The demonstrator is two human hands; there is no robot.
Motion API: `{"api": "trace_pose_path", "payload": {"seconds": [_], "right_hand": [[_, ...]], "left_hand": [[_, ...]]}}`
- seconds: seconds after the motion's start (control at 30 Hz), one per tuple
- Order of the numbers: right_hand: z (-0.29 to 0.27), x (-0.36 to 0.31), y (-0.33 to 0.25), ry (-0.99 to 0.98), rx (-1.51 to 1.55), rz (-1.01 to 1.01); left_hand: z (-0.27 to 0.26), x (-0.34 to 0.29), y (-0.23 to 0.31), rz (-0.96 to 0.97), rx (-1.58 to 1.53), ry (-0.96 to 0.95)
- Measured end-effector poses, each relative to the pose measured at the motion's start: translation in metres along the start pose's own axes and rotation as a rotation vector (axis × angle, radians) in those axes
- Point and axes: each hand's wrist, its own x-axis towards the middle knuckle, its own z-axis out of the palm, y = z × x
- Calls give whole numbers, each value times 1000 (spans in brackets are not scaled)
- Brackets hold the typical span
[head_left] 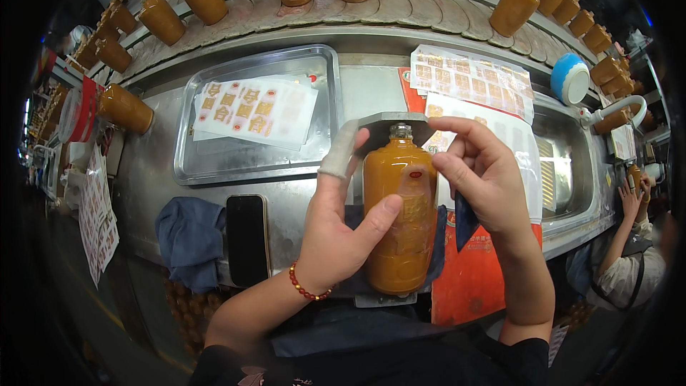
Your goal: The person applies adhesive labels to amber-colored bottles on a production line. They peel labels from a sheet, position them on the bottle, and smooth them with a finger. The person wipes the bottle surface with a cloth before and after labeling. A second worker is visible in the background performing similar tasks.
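Okay, my left hand (336,232) wraps the amber bottle (401,214) lying between both hands, thumb pressed on its label; my right hand (480,175) pinches at the bottle's shoulder. Beyond my left fingers, a sticker sheet (254,111) lies in a steel tray (214,171).

A: Bottle (400,221) finish?
B: Glossy ochre glaze, looks ceramic, smooth. Label on it shiny and see-through.
A: Tray (214,171)?
B: Brushed metal, dull sheen. Sticker sheets (254,109) in it glossy paper.
A: Left hand (336,232)?
B: Matt grey cloth sleeve on one finger, red bead bracelet (306,288).
A: Rag (189,239)?
B: Blue cloth, matt. Phone (247,238) black, glossy.
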Motion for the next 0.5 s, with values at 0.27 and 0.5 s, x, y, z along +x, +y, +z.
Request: {"api": "trace_pose_path", "payload": {"seconds": [0.27, 0.5], "right_hand": [[4, -1, 7, -70, 55, 36], [0, 1, 3, -106, 102, 98]], "left_hand": [[14, 18, 5, -161, -244, 15], [13, 19, 6, -194, -264, 10]]}}
